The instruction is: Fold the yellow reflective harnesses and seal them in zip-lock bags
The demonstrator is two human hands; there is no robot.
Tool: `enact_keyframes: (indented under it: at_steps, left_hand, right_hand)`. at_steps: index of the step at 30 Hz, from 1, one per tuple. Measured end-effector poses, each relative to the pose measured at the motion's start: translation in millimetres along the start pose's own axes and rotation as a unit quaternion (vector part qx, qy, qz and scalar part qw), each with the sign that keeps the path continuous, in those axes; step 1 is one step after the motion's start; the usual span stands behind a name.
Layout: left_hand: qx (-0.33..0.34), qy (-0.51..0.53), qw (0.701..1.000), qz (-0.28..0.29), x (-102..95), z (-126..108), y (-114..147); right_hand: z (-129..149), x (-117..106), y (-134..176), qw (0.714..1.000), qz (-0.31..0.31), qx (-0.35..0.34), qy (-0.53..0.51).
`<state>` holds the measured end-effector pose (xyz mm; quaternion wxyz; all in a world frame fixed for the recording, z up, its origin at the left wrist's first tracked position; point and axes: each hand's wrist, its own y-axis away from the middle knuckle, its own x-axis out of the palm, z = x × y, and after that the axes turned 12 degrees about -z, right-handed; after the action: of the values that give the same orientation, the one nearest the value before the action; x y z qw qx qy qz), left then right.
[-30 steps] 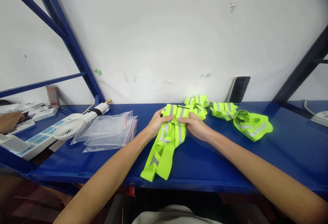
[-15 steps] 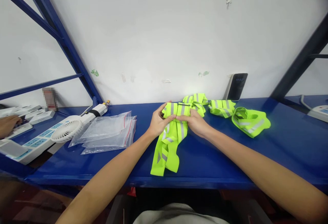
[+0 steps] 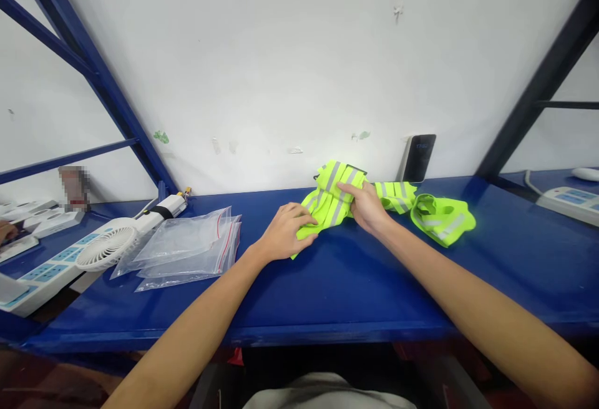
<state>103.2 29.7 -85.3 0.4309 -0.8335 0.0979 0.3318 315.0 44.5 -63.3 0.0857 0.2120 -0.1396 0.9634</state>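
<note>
A neon yellow reflective strap (image 3: 333, 192) with silver stripes is bunched up between my hands over the blue table. My right hand (image 3: 367, 205) grips its folded upper part, thumb laid across the front. Lower down, my left hand (image 3: 287, 231) has its curled fingers around the hanging ends of the strap. A dark buckle or slider edge shows along the top of the fold. Just right of my right hand lies another folded reflective strap (image 3: 397, 197), and beyond it a looped one (image 3: 442, 218).
Clear zip bags (image 3: 187, 250) lie in a pile on the left of the blue table (image 3: 355, 296). Beside them are a white fan (image 3: 107, 243) and a power strip (image 3: 51, 271). A phone (image 3: 420, 158) leans against the wall. At far left, another person's hand (image 3: 7, 232) shows.
My right hand has raised and tilted the folded strap. My left hand has slid down from the fold to the strap's loose ends, which no longer hang toward the table's front. The view has shifted slightly.
</note>
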Motion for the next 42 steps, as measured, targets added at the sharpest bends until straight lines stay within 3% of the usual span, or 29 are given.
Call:
enact_keyframes:
  at_steps: [2, 6, 9, 16, 23, 28, 33, 37, 42]
  left_hand:
    - [-0.03, 0.01, 0.999, -0.015, 3.0, 4, -1]
    - [-0.126, 0.087, 0.979, -0.132, 4.7, 8, -4]
    - [-0.166, 0.088, 0.969, -0.157, 2.6, 10, -6]
    - [-0.135, -0.074, 0.985, -0.079, -0.9, 16, -6]
    - [-0.148, 0.013, 0.989, 0.009, 1.1, 23, 2]
    - [-0.157, -0.001, 0.987, 0.036, 1.7, 21, 2]
    - [-0.179, -0.001, 0.983, 0.031, -0.5, 24, 3]
    - [-0.214, 0.087, 0.973, -0.009, 1.6, 25, 2]
    - [-0.274, 0.249, 0.929, 0.02, 0.5, 18, -3]
  right_hand:
    - [2, -4, -5, 1.0, -0.004, 0.006, 0.001]
    - [1, -10, -13, 1.0, -0.029, -0.002, -0.012]
    - [0, -12, -17, 0.999, -0.04, -0.002, -0.015]
    - [-5, -17, -23, 0.997, -0.057, 0.019, -0.043]
    - [-9, -23, -28, 0.995, -0.062, 0.032, -0.065]
    - [-6, -20, -26, 0.993, -0.076, 0.034, -0.086]
    - [4, -14, -20, 0.979, -0.069, 0.124, -0.148]
    - [10, -13, -18, 0.971, -0.061, 0.148, -0.179]
    - [12, -14, -19, 0.968, -0.061, 0.163, -0.181]
